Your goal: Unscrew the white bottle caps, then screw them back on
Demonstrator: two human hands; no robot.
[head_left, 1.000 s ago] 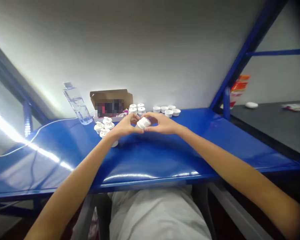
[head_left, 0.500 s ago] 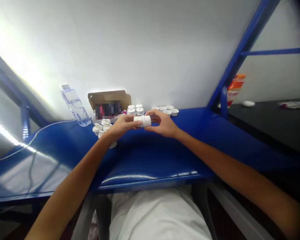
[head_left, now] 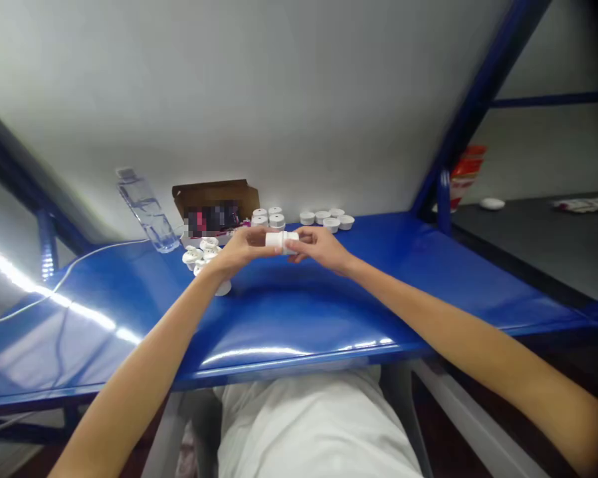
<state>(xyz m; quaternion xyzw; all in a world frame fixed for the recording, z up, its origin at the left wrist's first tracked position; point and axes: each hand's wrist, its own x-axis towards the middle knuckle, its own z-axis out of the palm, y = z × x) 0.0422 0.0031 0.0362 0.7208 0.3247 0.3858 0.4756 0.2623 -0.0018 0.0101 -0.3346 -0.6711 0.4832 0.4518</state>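
Observation:
My left hand [head_left: 243,251] is closed round the left end of a white cylindrical plastic piece [head_left: 275,240] with a raised ring near its middle. On the right end, my right hand [head_left: 323,248] grips the same piece, its thumb lying near the ring. The piece is held sideways above the blue table, and fingers cover part of it. Just behind stand several white round caps with a small hole on top [head_left: 268,218]. Shallow white cups [head_left: 331,224] sit to the right of those. By my left wrist is a cluster of white plastic fittings [head_left: 199,254], partly hidden by the arm.
An open cardboard box [head_left: 214,192] with blurred contents stands against the wall. Left of it is a clear bottle of liquid [head_left: 149,212]. A white cable [head_left: 74,262] runs across the left of the blue table [head_left: 299,312]. Blue frame posts [head_left: 443,199] rise at both sides.
My right hand has shifted its grip: its fingers have closed further along the white piece and the thumb now lies near the ring. The left hand stays almost in place.

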